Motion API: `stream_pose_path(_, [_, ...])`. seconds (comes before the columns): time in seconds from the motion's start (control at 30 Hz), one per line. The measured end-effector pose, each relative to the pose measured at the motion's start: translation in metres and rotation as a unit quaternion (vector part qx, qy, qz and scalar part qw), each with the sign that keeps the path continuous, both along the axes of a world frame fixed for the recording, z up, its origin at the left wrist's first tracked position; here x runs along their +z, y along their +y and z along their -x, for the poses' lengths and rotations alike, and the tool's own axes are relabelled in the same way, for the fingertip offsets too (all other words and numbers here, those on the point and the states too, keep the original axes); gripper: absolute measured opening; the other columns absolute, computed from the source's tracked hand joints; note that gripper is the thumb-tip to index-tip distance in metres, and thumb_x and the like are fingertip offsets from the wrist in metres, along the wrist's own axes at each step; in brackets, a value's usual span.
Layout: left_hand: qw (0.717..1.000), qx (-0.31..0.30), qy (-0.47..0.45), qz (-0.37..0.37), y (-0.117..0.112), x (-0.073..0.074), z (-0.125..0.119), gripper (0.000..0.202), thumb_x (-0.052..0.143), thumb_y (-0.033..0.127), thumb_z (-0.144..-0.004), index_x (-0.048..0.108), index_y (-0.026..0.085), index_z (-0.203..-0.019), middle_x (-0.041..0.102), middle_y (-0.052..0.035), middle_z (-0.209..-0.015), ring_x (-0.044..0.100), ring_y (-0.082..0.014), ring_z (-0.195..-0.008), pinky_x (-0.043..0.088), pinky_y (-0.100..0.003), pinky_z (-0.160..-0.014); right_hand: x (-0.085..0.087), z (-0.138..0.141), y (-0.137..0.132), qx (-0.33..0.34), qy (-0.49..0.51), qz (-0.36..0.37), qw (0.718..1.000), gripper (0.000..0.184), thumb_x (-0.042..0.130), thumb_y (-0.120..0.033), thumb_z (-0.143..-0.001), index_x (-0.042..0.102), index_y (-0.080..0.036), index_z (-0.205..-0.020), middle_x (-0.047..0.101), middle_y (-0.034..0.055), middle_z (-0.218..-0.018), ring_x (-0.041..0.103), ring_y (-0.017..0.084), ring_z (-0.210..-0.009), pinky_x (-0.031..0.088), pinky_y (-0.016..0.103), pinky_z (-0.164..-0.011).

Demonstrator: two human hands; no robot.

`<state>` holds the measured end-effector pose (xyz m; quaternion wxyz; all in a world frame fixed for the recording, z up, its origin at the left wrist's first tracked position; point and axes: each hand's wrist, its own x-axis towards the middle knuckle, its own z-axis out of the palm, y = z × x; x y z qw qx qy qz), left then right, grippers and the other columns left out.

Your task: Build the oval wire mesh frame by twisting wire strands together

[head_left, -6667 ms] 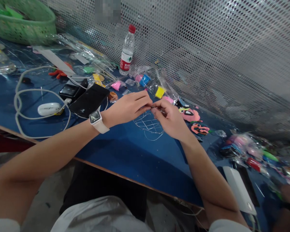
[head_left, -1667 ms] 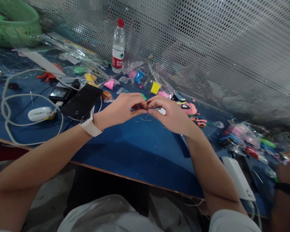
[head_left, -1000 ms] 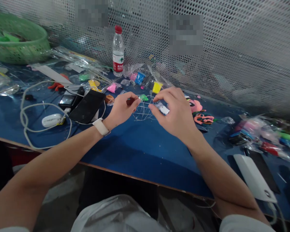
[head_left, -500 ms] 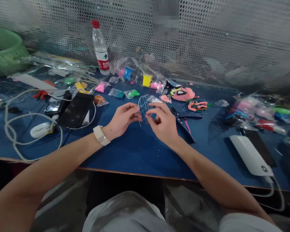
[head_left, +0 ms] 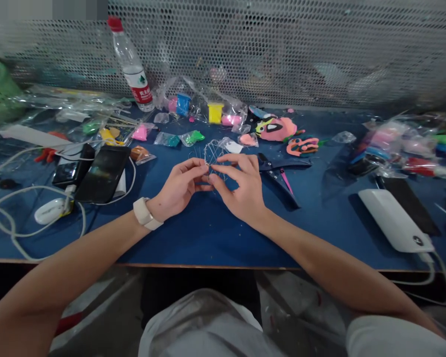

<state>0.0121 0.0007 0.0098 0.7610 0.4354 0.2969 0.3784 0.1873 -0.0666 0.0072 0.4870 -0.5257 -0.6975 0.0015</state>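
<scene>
A small round frame of thin pale wire, crossed by strands like a net, stands between my hands above the blue table. My left hand pinches its near left edge between thumb and fingers. My right hand has thumb and forefinger closed on the wire at the near side, close to the left fingertips. The fingers hide the lower part of the frame. Dark-handled pliers lie just right of my right hand, with a pink piece between the handles.
Behind are bagged clay pieces, a yellow tub, a pink clay figure and a water bottle. A black phone and looped white cable lie left. At right sit a white power bank and a heap of plastic bags.
My right hand has come closer to the left one, its fingertips now meeting the left fingertips at the wire. The frame looks turned and narrower. The camera view has shifted a little.
</scene>
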Motion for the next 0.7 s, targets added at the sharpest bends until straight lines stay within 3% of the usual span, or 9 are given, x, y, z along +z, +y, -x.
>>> stream_pose_path(0.1, [1.000,-0.025,-0.009,0.010,-0.006,0.001,-0.002,0.030,0.090,0.035,-0.082,0.065,0.021,-0.092,0.068,0.0028,-0.086,0.074,-0.0148,-0.082,0.068,-0.031,-0.075,0.003,0.003,0.000,-0.034,0.013,-0.015,0.999,0.015,0.069,-0.036,-0.103,0.083,-0.032,-0.098,0.077,0.0058,-0.126,0.064,0.033,-0.122,0.053,0.057,-0.105])
stream_pose_path(0.23, [0.999,-0.033,-0.023,0.017,-0.009,0.002,-0.002,0.031,0.091,0.033,-0.081,0.065,0.021,-0.092,0.070,0.0033,-0.087,0.075,-0.0145,-0.082,0.069,-0.031,-0.077,0.004,0.001,0.001,-0.022,0.044,-0.017,0.999,0.020,0.069,-0.035,-0.102,0.076,-0.029,-0.085,0.078,0.0061,-0.116,0.066,0.032,-0.117,0.052,0.056,-0.105])
stream_pose_path(0.33, [0.999,-0.034,-0.023,0.014,-0.009,0.003,0.000,0.030,0.091,0.032,-0.081,0.065,0.021,-0.091,0.070,0.0034,-0.084,0.075,-0.0144,-0.081,0.070,-0.032,-0.077,0.001,-0.005,0.005,0.035,0.097,0.000,0.995,0.009,0.073,-0.036,-0.100,0.071,-0.029,-0.096,0.079,0.0041,-0.104,0.071,0.027,-0.102,0.056,0.050,-0.099])
stream_pose_path(0.43, [0.999,-0.047,-0.012,0.001,-0.007,0.003,0.002,0.030,0.091,0.034,-0.082,0.065,0.021,-0.091,0.071,0.0026,-0.082,0.076,-0.0153,-0.081,0.070,-0.032,-0.077,0.000,-0.013,0.009,0.114,0.129,0.050,0.984,0.025,0.074,-0.040,-0.101,0.071,-0.030,-0.124,0.081,0.0027,-0.106,0.074,0.023,-0.095,0.060,0.045,-0.093])
stream_pose_path(0.57, [0.998,-0.058,0.000,-0.017,-0.007,0.002,0.002,0.030,0.092,0.034,-0.082,0.066,0.021,-0.091,0.071,0.0025,-0.081,0.079,-0.0165,-0.081,0.071,-0.032,-0.077,0.004,-0.018,0.010,0.126,0.144,0.087,0.978,0.021,0.073,-0.045,-0.103,0.083,-0.029,-0.111,0.084,0.0034,-0.102,0.075,0.023,-0.093,0.062,0.041,-0.084])
stream_pose_path(0.7, [0.997,-0.062,-0.001,-0.035,-0.009,0.002,0.001,0.029,0.093,0.035,-0.082,0.068,0.021,-0.091,0.073,0.0023,-0.081,0.081,-0.0169,-0.079,0.071,-0.030,-0.077,0.010,-0.016,0.006,0.145,0.245,0.125,0.950,0.022,0.079,-0.047,-0.098,0.086,-0.027,-0.104,0.084,0.0035,-0.098,0.077,0.022,-0.088,0.065,0.039,-0.076])
